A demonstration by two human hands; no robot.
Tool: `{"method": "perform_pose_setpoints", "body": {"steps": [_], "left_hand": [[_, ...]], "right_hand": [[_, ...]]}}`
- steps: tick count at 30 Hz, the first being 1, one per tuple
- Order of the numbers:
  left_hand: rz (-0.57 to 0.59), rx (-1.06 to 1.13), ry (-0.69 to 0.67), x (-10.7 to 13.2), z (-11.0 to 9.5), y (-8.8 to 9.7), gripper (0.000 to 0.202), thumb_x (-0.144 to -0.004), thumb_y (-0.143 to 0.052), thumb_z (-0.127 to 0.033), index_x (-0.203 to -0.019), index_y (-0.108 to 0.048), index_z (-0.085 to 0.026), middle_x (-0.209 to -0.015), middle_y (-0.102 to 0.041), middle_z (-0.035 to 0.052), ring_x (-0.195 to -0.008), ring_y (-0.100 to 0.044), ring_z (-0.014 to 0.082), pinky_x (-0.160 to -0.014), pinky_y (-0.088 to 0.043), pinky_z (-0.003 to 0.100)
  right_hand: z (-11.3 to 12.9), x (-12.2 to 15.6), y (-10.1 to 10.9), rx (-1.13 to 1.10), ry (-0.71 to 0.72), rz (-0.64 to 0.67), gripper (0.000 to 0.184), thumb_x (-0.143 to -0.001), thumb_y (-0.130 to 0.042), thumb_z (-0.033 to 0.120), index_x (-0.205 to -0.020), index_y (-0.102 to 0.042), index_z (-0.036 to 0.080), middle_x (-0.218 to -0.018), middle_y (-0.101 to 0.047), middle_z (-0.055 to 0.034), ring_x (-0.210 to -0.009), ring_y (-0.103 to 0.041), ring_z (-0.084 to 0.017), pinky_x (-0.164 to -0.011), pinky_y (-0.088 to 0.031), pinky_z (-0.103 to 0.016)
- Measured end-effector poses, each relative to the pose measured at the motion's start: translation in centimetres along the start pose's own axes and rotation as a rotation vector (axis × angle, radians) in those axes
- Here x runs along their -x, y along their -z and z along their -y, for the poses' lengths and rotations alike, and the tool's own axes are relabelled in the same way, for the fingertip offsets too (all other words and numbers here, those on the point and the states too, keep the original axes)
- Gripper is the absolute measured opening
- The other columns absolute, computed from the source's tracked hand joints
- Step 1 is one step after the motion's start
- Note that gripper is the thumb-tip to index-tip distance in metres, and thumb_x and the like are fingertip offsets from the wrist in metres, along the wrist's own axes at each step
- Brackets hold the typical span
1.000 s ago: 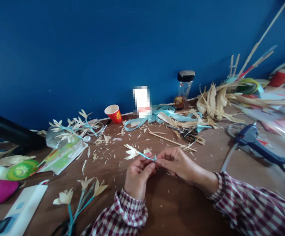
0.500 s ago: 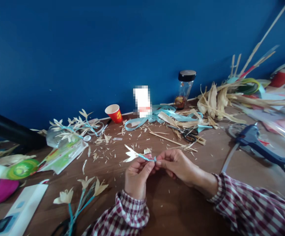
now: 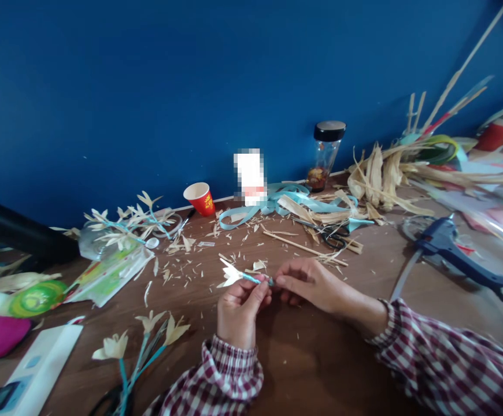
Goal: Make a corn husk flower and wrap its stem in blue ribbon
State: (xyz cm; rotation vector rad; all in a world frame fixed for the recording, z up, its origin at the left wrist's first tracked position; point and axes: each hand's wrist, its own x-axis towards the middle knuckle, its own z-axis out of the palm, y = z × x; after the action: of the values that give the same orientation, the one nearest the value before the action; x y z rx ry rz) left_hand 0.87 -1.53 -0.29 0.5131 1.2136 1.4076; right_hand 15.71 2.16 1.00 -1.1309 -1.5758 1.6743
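Observation:
A small pale corn-husk flower (image 3: pixel 231 274) points left, its short stem (image 3: pixel 250 278) wrapped in light blue ribbon. My left hand (image 3: pixel 239 309) pinches that stem between thumb and fingers. Beside it, the thumb and fingertips of my right hand (image 3: pixel 310 286) close on the stem's right end, where a bit of blue ribbon (image 3: pixel 271 282) shows; exactly what lies between those fingertips is partly hidden. Three finished-looking husk flowers (image 3: pixel 113 346) on blue stems stand at the lower left.
Husk scraps litter the brown table. A blue glue gun (image 3: pixel 459 251) lies at right, its cord running down. Beyond my hands are black-handled scissors (image 3: pixel 335 237), loose blue ribbon (image 3: pixel 238 223), a red paper cup (image 3: pixel 202 200), a glass bottle (image 3: pixel 324 156) and more husk flowers (image 3: pixel 124 231).
The stem has turned slightly in my left fingers, and the blue ribbon end at the right shows less. My right hand has shifted a little and its fingers curl more.

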Motion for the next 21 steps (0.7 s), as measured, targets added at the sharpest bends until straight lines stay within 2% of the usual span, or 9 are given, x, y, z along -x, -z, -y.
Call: {"method": "perform_pose_setpoints", "body": {"steps": [3,5,12,21], "left_hand": [[0.003,-0.036,0.004,-0.03,0.09,0.1,0.022,-0.05,-0.083,-0.024,-0.059,-0.065,-0.013,-0.069,-0.071,0.0024,-0.053,-0.061,0.009,-0.051,-0.053,0.018],[0.01,-0.049,0.009,0.0,0.11,0.1,0.023,-0.049,-0.083,-0.024,-0.058,-0.065,-0.013,-0.072,-0.072,0.0028,-0.053,-0.062,0.0095,-0.049,-0.053,0.018],[0.038,-0.087,0.013,0.15,0.01,-0.06,0.023,-0.049,-0.082,-0.024,-0.058,-0.065,-0.012,-0.073,-0.072,0.0049,-0.051,-0.063,0.0107,-0.047,-0.052,0.019],[0.033,-0.114,0.01,0.02,0.11,-0.06,0.025,-0.049,-0.082,-0.025,-0.058,-0.064,-0.011,-0.071,-0.071,0.005,-0.05,-0.06,0.0095,-0.047,-0.052,0.018]], "right_hand": [[0.27,0.09,0.09,0.158,0.123,-0.114,0.027,-0.084,-0.053,0.038,-0.077,-0.065,0.015,-0.067,-0.063,-0.0015,-0.059,-0.054,-0.011,-0.053,-0.041,-0.021],[0.29,0.14,0.11,0.24,0.162,-0.136,0.027,-0.085,-0.052,0.036,-0.075,-0.066,0.015,-0.068,-0.064,-0.0017,-0.062,-0.054,-0.012,-0.054,-0.04,-0.022],[0.25,0.02,0.13,0.243,0.163,-0.099,0.021,-0.081,-0.057,0.033,-0.076,-0.067,0.014,-0.071,-0.066,-0.002,-0.066,-0.055,-0.014,-0.059,-0.041,-0.023],[0.04,0.05,0.0,0.122,0.066,-0.061,0.028,-0.084,-0.055,0.038,-0.072,-0.063,0.014,-0.06,-0.057,0.0013,-0.055,-0.047,-0.01,-0.051,-0.035,-0.021]]}}
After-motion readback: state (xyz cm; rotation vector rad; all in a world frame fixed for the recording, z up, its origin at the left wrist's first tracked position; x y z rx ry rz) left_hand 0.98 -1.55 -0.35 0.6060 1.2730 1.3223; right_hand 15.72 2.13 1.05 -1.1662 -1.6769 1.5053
